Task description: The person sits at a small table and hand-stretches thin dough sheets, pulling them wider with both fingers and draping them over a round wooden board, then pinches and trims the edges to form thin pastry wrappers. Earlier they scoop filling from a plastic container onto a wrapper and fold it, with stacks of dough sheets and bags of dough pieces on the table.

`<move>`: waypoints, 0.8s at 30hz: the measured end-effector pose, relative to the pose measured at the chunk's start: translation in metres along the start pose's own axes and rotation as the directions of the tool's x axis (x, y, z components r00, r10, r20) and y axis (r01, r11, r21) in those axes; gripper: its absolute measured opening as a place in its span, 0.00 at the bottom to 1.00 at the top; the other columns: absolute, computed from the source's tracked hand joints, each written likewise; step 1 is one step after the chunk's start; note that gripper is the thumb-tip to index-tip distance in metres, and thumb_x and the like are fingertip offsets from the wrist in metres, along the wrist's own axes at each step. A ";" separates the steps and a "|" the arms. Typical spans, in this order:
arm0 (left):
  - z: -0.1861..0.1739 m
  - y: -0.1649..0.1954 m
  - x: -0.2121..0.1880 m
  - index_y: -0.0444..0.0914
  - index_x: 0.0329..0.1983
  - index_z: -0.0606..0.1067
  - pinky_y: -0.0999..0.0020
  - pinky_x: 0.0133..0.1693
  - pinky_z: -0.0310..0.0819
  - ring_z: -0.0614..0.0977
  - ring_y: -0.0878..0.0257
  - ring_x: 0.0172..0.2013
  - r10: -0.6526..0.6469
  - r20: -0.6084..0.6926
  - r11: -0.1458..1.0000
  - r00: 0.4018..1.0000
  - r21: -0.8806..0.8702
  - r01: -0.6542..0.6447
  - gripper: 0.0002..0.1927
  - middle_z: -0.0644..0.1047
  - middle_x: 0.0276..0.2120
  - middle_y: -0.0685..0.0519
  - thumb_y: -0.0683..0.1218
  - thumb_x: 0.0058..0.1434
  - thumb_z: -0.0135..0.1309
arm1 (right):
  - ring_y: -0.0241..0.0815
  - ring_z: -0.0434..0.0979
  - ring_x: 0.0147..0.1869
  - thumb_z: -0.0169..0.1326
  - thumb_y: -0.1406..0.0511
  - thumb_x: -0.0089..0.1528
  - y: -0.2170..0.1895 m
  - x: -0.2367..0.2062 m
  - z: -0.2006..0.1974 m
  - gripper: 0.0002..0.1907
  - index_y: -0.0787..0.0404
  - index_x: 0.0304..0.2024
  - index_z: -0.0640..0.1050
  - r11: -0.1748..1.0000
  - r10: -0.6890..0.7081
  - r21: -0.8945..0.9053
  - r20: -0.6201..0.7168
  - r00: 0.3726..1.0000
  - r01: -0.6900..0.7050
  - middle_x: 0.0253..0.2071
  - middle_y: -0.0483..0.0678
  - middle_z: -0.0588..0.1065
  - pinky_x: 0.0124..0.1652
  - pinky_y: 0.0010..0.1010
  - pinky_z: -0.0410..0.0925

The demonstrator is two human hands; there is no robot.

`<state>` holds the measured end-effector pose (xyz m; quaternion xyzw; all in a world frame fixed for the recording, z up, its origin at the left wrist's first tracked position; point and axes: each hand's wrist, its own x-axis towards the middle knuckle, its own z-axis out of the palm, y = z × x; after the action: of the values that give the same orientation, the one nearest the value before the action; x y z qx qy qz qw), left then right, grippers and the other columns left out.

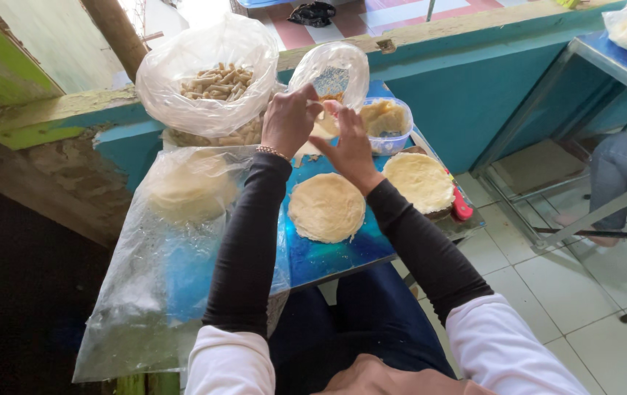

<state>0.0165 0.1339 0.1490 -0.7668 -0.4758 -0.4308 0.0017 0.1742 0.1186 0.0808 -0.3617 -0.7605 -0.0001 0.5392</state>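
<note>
Sleeved arms outstretched; hands (320, 132) pinching pastry (322, 130).

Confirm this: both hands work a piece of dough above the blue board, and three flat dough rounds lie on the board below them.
Not three: the head view shows two flat dough rounds below the left hand and right hand on the blue board. The rest holds.

We count two round dough sheets (326, 208) (419, 181) on the blue board (328, 257) — side by side. Beyond the board sit two open plastic bags (207, 73) (331, 72) — and one clear tub of filling (386, 123). Left of the board, one large bag (174, 249).
</note>
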 end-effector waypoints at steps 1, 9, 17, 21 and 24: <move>-0.002 0.007 0.001 0.40 0.40 0.79 0.50 0.41 0.76 0.84 0.44 0.36 0.017 -0.001 1.000 1.000 -0.001 -0.017 0.08 0.82 0.30 0.41 0.48 0.61 0.61 | 0.53 0.74 0.62 0.65 0.59 0.65 0.003 0.003 -0.004 0.25 0.60 0.60 0.74 0.997 0.025 -0.074 -0.011 1.000 -0.025 0.56 0.54 0.76 0.60 0.44 0.68; -0.030 0.047 -0.003 0.36 0.38 0.79 0.66 0.33 0.78 0.86 0.62 0.26 0.063 0.182 0.925 0.981 -0.380 0.011 0.08 0.82 0.26 0.49 0.45 0.61 0.60 | 0.38 0.84 0.47 0.53 0.73 0.66 0.017 0.000 -0.089 0.12 0.67 0.51 0.80 0.884 0.212 0.402 0.115 0.971 -0.240 0.47 0.48 0.81 0.46 0.26 0.74; 0.002 0.043 -0.024 0.33 0.38 0.79 0.72 0.33 0.77 0.82 0.72 0.30 0.172 0.422 0.542 0.890 -0.795 0.272 0.09 0.82 0.30 0.58 0.45 0.65 0.62 | 0.24 0.71 0.34 0.57 0.64 0.69 -0.010 -0.014 -0.167 0.10 0.65 0.46 0.81 0.747 0.402 0.443 0.295 0.867 -0.497 0.32 0.38 0.77 0.32 0.19 0.65; 0.035 0.042 -0.062 0.33 0.42 0.80 0.73 0.40 0.74 0.79 0.73 0.38 0.185 0.470 0.356 0.863 -0.851 0.387 0.09 0.80 0.35 0.59 0.45 0.71 0.59 | 0.23 0.71 0.33 0.57 0.62 0.70 -0.027 -0.031 -0.183 0.11 0.65 0.42 0.81 0.733 0.470 0.380 0.318 0.824 -0.565 0.31 0.37 0.76 0.32 0.18 0.66; 0.064 0.052 -0.093 0.34 0.47 0.79 0.73 0.46 0.74 0.80 0.72 0.42 0.153 0.506 0.084 0.849 -0.863 0.499 0.09 0.80 0.40 0.58 0.45 0.70 0.58 | 0.23 0.73 0.34 0.57 0.61 0.69 -0.034 -0.045 -0.187 0.12 0.65 0.41 0.81 0.705 0.500 0.380 0.332 0.800 -0.598 0.32 0.37 0.77 0.33 0.17 0.68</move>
<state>0.0810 0.0642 0.0686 -0.5799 -0.1398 -0.4279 -0.6790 0.3153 -0.0041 0.1358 -0.4297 -0.6450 0.3814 0.5040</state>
